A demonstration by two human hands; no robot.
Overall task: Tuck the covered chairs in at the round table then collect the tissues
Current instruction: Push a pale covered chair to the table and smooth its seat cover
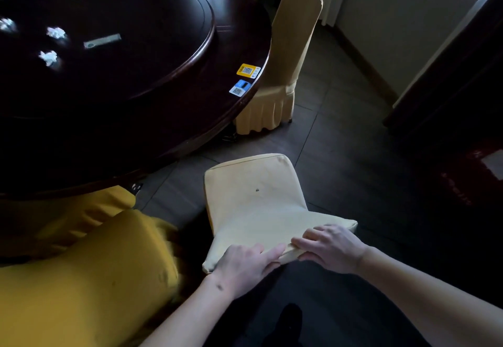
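A pale yellow covered chair (253,199) stands in front of me, its seat pointing toward the dark round table (130,96), a floor gap between them. My left hand (245,267) and my right hand (330,248) both grip the top edge of its backrest, side by side. Three crumpled white tissues lie on the table's raised turntable at the far left: one tissue (55,32), a second tissue (49,57), and a third tissue (6,24) at the frame edge.
A darker mustard covered chair (89,273) sits at my left, partly under the table. Another pale covered chair (288,55) is tucked in at the table's far right. QR stickers (248,70) lie on the table's rim. Dark floor tiles (353,156) stretch to the right.
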